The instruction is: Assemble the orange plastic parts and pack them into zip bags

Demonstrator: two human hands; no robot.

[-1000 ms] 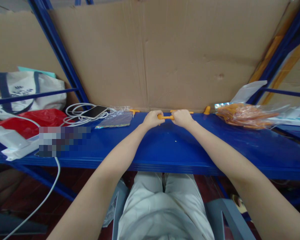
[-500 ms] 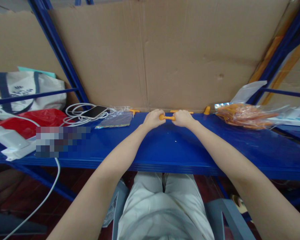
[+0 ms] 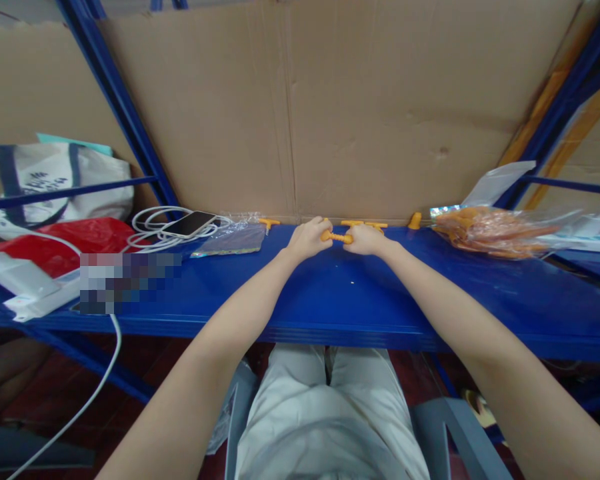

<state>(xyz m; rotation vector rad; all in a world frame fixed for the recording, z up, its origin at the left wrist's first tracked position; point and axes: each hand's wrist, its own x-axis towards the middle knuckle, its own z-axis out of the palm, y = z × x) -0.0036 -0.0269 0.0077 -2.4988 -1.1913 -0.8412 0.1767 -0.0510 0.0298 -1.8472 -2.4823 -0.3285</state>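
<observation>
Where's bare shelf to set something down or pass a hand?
Bare: blue shelf from left hand and right hand to its front edge, and the wide patch rightward to the bag of orange parts. Narrower: between left hand and small plastic bag. Crowded: left end, with phone, white cable, red bag, charger. Both hands hold an orange piece.

The left hand [image 3: 307, 239] and right hand [image 3: 364, 239] are bare; so are the left forearm [image 3: 230, 320] and right forearm [image 3: 450, 313], uncovered from the wrist to the lower edge of the view; both arms are slim and smooth. The trousers [image 3: 325, 413] are pale, off-white with a faint grey cast; the cloth is plain and lightly creased, with a dark fold between the two legs.
</observation>
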